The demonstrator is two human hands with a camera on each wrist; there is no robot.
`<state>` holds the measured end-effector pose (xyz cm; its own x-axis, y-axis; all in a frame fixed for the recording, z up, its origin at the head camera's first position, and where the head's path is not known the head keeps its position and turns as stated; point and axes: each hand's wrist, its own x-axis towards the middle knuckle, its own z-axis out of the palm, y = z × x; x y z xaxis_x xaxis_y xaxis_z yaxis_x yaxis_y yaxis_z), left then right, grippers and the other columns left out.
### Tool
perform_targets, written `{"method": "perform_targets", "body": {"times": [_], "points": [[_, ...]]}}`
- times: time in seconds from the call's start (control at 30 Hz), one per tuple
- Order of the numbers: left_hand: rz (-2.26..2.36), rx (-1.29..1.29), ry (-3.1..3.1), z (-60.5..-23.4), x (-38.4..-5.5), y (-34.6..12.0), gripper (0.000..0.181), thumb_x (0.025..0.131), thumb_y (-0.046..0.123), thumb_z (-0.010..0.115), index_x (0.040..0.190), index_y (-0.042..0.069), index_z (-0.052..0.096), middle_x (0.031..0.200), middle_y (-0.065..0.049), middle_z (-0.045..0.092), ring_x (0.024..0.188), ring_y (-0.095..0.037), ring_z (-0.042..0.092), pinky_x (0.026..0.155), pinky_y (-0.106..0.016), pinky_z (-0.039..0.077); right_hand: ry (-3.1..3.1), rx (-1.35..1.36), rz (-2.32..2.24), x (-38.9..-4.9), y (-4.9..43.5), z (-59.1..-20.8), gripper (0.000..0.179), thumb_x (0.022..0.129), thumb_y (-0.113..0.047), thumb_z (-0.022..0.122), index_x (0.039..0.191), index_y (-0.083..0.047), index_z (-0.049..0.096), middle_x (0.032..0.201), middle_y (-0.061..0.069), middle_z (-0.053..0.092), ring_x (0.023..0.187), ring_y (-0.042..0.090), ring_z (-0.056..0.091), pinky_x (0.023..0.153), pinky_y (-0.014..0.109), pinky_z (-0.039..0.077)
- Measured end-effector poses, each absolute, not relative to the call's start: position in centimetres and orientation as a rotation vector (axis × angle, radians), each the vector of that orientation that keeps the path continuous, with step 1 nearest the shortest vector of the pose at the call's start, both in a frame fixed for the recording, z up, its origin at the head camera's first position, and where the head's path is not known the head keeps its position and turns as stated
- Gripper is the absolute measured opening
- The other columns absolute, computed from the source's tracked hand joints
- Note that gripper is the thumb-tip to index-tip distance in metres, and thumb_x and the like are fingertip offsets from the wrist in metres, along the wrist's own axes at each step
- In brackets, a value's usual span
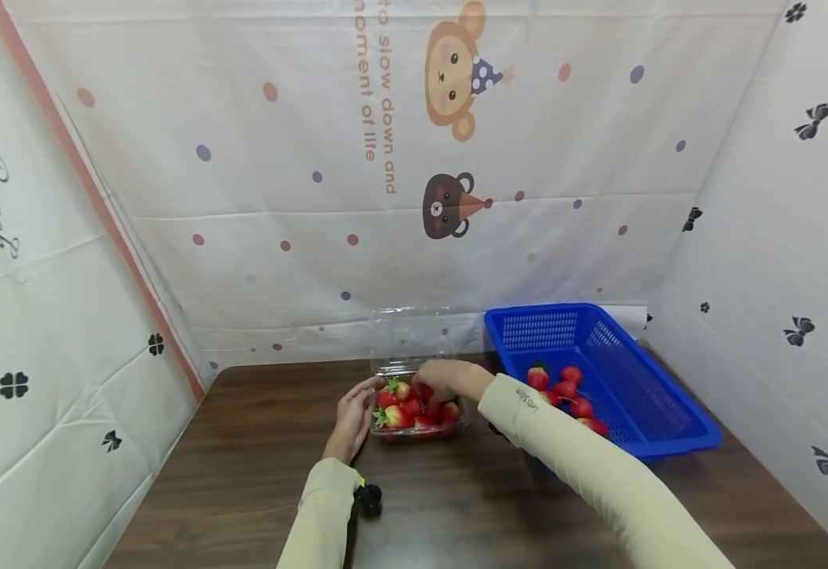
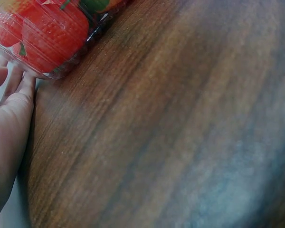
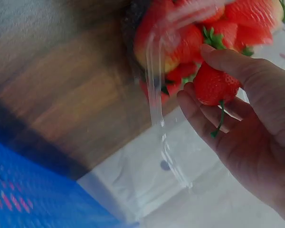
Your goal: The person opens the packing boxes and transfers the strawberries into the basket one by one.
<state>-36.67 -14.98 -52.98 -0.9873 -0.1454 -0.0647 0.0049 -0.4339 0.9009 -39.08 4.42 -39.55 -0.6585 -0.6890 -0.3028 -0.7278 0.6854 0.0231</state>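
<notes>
A clear plastic clamshell box [image 1: 400, 434] full of red strawberries [image 1: 391, 417] sits on the table, its transparent lid [image 1: 410, 336] raised at the back. My left hand [image 1: 351, 419] rests against the box's left side. In the left wrist view, the left hand's fingers [image 2: 24, 88] reach along the box wall, fairly straight. Over the right part of the box is my right hand [image 1: 445, 378]. In the right wrist view, that hand pinches a strawberry [image 3: 213, 86] with a thin green stem between thumb and fingers, close over the other fruit.
A blue plastic basket [image 1: 649, 395] stands right of the box, with several red fruits [image 1: 565, 390] in its left part. My right forearm passes in front of the basket's near left corner. A printed cloth [image 1: 279, 269] hangs behind the brown wooden table [image 1: 272, 442].
</notes>
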Motion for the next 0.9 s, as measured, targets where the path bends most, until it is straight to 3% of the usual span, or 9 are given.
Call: {"method": "perform_targets", "body": {"times": [0.2, 0.3, 0.53, 0.67, 0.73, 0.8, 0.9], "points": [[-2.594, 0.198, -1.576, -52.9, -36.7, -15.5, 0.037, 0.106, -0.003, 0.04, 0.14, -0.012, 0.053, 0.127, -0.009, 0.067, 0.133, -0.018, 0.053, 0.1, -0.015, 0.05, 2.639, -1.217, 0.074, -40.6, 7.1, -35.0, 0.024, 0.087, -0.004, 0.076, 0.111, -0.003, 0.071, 0.105, 0.009, 0.071, 0.097, 0.022, 0.066, 0.084, 0.031, 0.057], [-2.59, 0.199, -1.565, -52.6, -36.7, -15.9, 0.037, 0.106, -0.002, 0.041, 0.14, -0.012, 0.053, 0.126, -0.009, 0.068, 0.131, -0.016, 0.054, 0.1, -0.015, 0.05, 2.712, -1.182, 0.013, -41.8, 9.5, -31.4, 0.025, 0.087, 0.003, 0.073, 0.111, 0.002, 0.069, 0.105, 0.014, 0.07, 0.096, 0.026, 0.066, 0.085, 0.034, 0.058], [-2.574, 0.119, -1.575, -52.3, -36.4, -16.6, 0.036, 0.104, -0.001, 0.043, 0.135, -0.007, 0.06, 0.131, -0.012, 0.065, 0.137, -0.02, 0.05, 0.113, -0.025, 0.043, 2.863, -0.686, -0.04, -42.8, 16.3, -25.9, 0.026, 0.091, 0.001, 0.066, 0.117, 0.003, 0.066, 0.109, 0.017, 0.069, 0.098, 0.029, 0.063, 0.09, 0.044, 0.056], [-2.58, 0.051, -1.547, -52.1, -36.3, -16.9, 0.034, 0.104, 0.001, 0.046, 0.132, -0.004, 0.064, 0.131, -0.013, 0.064, 0.138, -0.021, 0.051, 0.116, -0.028, 0.041, 2.797, -0.467, 0.028, -42.7, 19.1, -26.2, 0.009, 0.091, -0.002, 0.067, 0.1, -0.002, 0.07, 0.087, 0.007, 0.065, 0.077, 0.018, 0.057, 0.073, 0.034, 0.053], [-2.58, 0.078, -1.56, -51.9, -36.5, -16.9, 0.035, 0.105, 0.002, 0.045, 0.134, -0.004, 0.062, 0.136, -0.016, 0.062, 0.14, -0.022, 0.049, 0.117, -0.03, 0.04, 2.744, -0.416, 0.057, -42.7, 20.0, -27.1, 0.008, 0.092, -0.006, 0.07, 0.099, -0.004, 0.071, 0.084, 0.003, 0.063, 0.074, 0.014, 0.056, 0.07, 0.031, 0.052], [-2.582, 0.128, -1.567, -51.7, -36.8, -16.7, 0.037, 0.105, 0.002, 0.043, 0.138, -0.006, 0.058, 0.141, -0.019, 0.058, 0.142, -0.025, 0.046, 0.119, -0.033, 0.037, 2.696, -0.372, 0.047, -42.7, 20.7, -28.4, 0.01, 0.09, -0.009, 0.073, 0.099, -0.006, 0.072, 0.087, 0.003, 0.067, 0.076, 0.015, 0.061, 0.07, 0.029, 0.054], [-2.593, 0.182, -1.565, -51.6, -37.2, -16.3, 0.039, 0.106, 0.0, 0.04, 0.142, -0.01, 0.052, 0.144, -0.021, 0.055, 0.145, -0.027, 0.043, 0.119, -0.032, 0.036, 2.658, -0.235, -0.156, -41.8, 21.6, -30.7, 0.024, 0.086, -0.008, 0.077, 0.11, -0.005, 0.072, 0.104, 0.011, 0.07, 0.091, 0.023, 0.066, 0.074, 0.032, 0.059]]}}
